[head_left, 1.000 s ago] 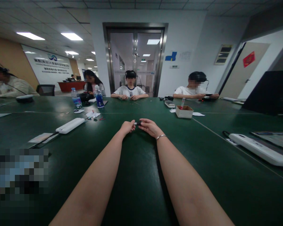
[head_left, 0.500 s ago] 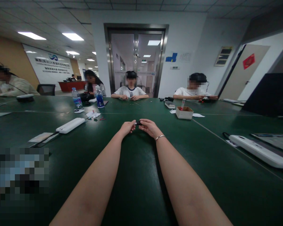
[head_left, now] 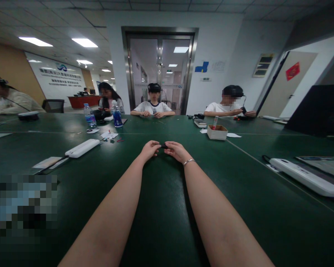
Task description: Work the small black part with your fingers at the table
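Note:
Both my forearms stretch out over the dark green table [head_left: 161,207]. My left hand [head_left: 149,150] and my right hand [head_left: 176,150] meet at the table's middle, fingers curled and pinched on a small black object [head_left: 163,146] held between them. What the object is I cannot make out. A thin bracelet [head_left: 189,161] circles my right wrist.
A white power strip [head_left: 82,148] lies to the left, another white power strip [head_left: 306,177] to the right. A small cardboard box [head_left: 217,131] and two water bottles [head_left: 89,116] stand farther back. Several people sit at the far side and at the left.
My hands stay together on the small black object with only slight finger shifts. The person at the far right has raised a hand with a dark item.

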Demonstrator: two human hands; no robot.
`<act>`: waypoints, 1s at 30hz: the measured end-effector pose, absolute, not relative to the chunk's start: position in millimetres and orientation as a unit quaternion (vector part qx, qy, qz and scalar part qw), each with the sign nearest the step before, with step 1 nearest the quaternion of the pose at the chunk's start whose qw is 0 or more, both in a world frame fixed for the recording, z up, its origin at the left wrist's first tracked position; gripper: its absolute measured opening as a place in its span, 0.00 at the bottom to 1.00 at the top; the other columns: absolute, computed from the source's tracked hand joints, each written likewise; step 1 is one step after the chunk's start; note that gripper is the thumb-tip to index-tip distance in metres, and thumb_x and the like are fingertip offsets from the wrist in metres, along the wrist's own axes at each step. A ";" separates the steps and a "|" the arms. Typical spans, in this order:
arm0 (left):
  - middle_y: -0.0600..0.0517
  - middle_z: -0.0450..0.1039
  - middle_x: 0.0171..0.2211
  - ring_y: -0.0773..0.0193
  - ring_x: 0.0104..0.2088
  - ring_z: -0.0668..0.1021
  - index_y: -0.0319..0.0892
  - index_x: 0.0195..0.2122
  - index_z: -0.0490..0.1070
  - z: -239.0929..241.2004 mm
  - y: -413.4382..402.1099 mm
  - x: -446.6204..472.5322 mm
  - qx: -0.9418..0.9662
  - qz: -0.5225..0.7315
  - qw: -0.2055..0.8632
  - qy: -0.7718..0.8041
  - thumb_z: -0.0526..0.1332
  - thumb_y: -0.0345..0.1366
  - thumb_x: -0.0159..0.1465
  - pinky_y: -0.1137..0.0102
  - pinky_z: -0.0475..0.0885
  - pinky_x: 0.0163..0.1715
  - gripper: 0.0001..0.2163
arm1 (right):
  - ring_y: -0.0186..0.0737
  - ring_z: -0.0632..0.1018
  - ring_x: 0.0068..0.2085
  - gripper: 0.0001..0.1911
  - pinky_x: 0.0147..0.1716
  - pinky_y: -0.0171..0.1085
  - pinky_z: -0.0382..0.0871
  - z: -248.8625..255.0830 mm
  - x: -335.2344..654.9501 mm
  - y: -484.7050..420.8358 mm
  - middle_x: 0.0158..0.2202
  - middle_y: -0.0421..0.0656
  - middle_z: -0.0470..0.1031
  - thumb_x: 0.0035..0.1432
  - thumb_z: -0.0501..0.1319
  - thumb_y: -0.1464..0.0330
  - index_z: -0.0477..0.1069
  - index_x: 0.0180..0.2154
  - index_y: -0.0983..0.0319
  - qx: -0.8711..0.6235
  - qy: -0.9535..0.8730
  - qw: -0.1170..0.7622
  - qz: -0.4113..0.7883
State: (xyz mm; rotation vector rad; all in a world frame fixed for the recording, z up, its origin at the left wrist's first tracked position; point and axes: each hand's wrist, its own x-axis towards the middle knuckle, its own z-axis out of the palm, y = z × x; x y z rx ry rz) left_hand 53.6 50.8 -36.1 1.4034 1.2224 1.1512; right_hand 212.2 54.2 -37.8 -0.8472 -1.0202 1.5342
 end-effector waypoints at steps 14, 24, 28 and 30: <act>0.49 0.69 0.30 0.72 0.24 0.69 0.38 0.37 0.70 -36.9 53.8 50.1 0.586 0.459 0.449 0.494 0.58 0.35 0.57 0.77 0.67 0.22 0.09 | 0.33 0.75 0.25 0.06 0.28 0.33 0.75 -34.5 211.2 50.5 0.27 0.43 0.73 0.52 0.61 0.80 0.69 0.32 0.67 -0.355 -0.431 0.518 0.648; 0.51 0.69 0.28 0.72 0.23 0.69 0.37 0.40 0.69 -39.8 55.5 49.7 0.627 0.441 0.431 0.476 0.57 0.34 0.59 0.78 0.64 0.20 0.09 | 0.33 0.76 0.26 0.07 0.33 0.37 0.76 -38.4 211.4 54.4 0.27 0.43 0.73 0.51 0.60 0.82 0.68 0.32 0.67 -0.357 -0.432 0.519 0.645; 0.50 0.69 0.28 0.72 0.23 0.69 0.36 0.40 0.68 -39.4 55.9 50.6 0.604 0.431 0.458 0.489 0.54 0.36 0.61 0.78 0.65 0.20 0.10 | 0.34 0.77 0.28 0.08 0.34 0.38 0.76 -38.8 211.6 54.9 0.28 0.43 0.73 0.51 0.60 0.83 0.68 0.33 0.67 -0.355 -0.428 0.522 0.647; 0.51 0.68 0.24 0.73 0.20 0.67 0.35 0.40 0.68 -38.3 55.9 51.3 0.609 0.420 0.459 0.492 0.52 0.36 0.62 0.78 0.64 0.19 0.11 | 0.35 0.77 0.29 0.08 0.35 0.37 0.76 -39.0 211.9 55.2 0.30 0.44 0.73 0.52 0.59 0.83 0.68 0.34 0.67 -0.353 -0.431 0.516 0.650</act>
